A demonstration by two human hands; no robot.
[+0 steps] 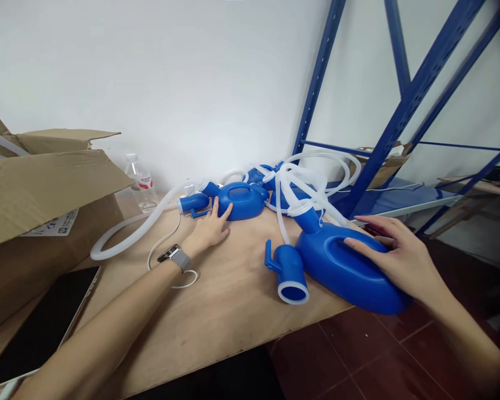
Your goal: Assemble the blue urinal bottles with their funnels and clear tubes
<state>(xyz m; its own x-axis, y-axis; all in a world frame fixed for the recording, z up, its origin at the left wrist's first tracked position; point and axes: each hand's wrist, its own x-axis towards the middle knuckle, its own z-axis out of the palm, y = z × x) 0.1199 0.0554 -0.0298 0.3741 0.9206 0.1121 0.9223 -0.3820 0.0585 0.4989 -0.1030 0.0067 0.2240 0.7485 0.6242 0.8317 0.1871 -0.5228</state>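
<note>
My right hand (400, 250) grips a blue urinal bottle (354, 283) at its built-in handle, the thumb over the opening. This bottle lies on its side at the table's right edge, partly over it. A white hose (289, 191) comes off its capped neck, and a blue cup-shaped spout (292, 272) with a white rim rests in front. My left hand (212, 225) is spread, its fingertips at the front of a second blue urinal bottle (245, 203) farther back. Beside that bottle lies another blue spout (194, 203) with a hose.
Further blue bottles and coiled hoses (337, 161) crowd the table's back right. An open cardboard box (45, 189), a water bottle (141, 186) and a dark-screened tablet (41, 328) stand or lie at left. A thin white cable (152, 253) runs by my wrist. Blue shelving (383, 133) rises at right.
</note>
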